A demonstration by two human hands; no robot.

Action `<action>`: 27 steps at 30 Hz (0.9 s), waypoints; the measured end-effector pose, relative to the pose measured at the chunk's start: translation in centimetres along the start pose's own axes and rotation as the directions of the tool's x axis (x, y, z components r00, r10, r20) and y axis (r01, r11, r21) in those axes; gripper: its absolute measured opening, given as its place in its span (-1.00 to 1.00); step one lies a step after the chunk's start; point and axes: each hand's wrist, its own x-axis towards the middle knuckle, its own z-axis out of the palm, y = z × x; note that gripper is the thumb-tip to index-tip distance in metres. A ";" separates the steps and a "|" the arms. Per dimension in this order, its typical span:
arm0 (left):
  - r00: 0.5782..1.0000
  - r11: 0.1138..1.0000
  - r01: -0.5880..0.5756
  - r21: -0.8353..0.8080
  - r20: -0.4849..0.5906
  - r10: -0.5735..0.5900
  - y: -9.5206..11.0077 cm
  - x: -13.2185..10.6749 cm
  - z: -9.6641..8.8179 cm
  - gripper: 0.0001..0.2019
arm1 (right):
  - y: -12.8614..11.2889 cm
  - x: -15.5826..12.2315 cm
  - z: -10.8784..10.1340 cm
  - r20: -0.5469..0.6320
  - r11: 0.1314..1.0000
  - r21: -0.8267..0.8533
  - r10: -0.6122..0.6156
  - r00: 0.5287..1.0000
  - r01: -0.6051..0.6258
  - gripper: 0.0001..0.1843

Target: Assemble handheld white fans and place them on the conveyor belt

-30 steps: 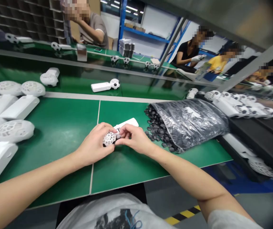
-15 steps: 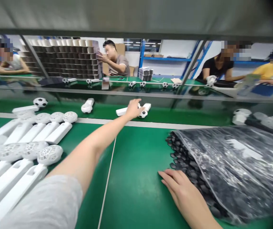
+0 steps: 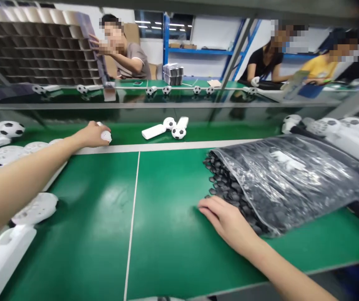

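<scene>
My left hand (image 3: pixel 94 134) reaches out to the far green strip, its fingers closed round a white piece with a ball-shaped head (image 3: pixel 106 136), mostly hidden by the hand. To its right lie white handles with black-and-white football heads (image 3: pixel 178 133). My right hand (image 3: pixel 225 215) rests low over the green table, fingers stretched out and nothing visible in them. Right beside it, small black caps (image 3: pixel 225 177) spill from the mouth of a clear plastic bag (image 3: pixel 292 179). Under my left arm are white handles with patterned round heads (image 3: pixel 36 209).
A football-headed piece (image 3: pixel 10 128) lies at the far left. More white pieces (image 3: pixel 351 133) are stacked behind the bag at right. A pale ledge (image 3: pixel 166 146) divides the table from the far strip. Several people work across the line, near a stack of cardboard cells (image 3: pixel 47 46).
My left hand has moved left from the football-headed pieces in the middle and has taken hold of another white piece. My right hand stays beside the black caps. The view has shifted.
</scene>
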 end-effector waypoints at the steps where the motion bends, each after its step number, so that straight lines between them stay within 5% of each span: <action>1: 0.999 0.998 -0.051 0.030 0.007 0.051 1.7 -1.8 -0.2 -0.43 | -0.3 0.1 -0.2 -0.007 0.999 0.046 0.011 1.000 -0.010 -0.83; 3: 0.983 0.980 -0.183 0.082 -0.002 0.184 5.4 -6.3 -0.4 -0.49 | -1.0 0.2 -0.5 -0.014 0.994 0.112 0.019 1.000 -0.017 -0.86; 8: 0.893 0.929 -0.365 -0.065 0.256 0.370 12.2 -16.1 -0.1 -0.45 | -2.6 0.3 0.0 -0.044 0.987 0.143 -0.073 0.996 0.078 -0.83; 14: 0.742 0.751 -0.629 -0.199 0.135 0.657 12.6 -17.4 1.9 -0.49 | -3.9 -0.8 0.9 -0.099 0.966 0.250 -0.033 0.995 0.057 -0.92; 20: 0.905 0.892 -0.395 -0.219 0.073 0.419 16.1 -19.6 3.5 -0.29 | -5.2 -1.7 1.2 -0.117 0.953 0.282 -0.077 0.990 0.107 -0.94; 27: 0.903 0.860 -0.386 -0.333 0.053 0.426 16.6 -19.9 3.8 -0.28 | -6.1 -0.4 2.7 -0.217 0.963 0.199 -0.136 0.967 0.180 -0.95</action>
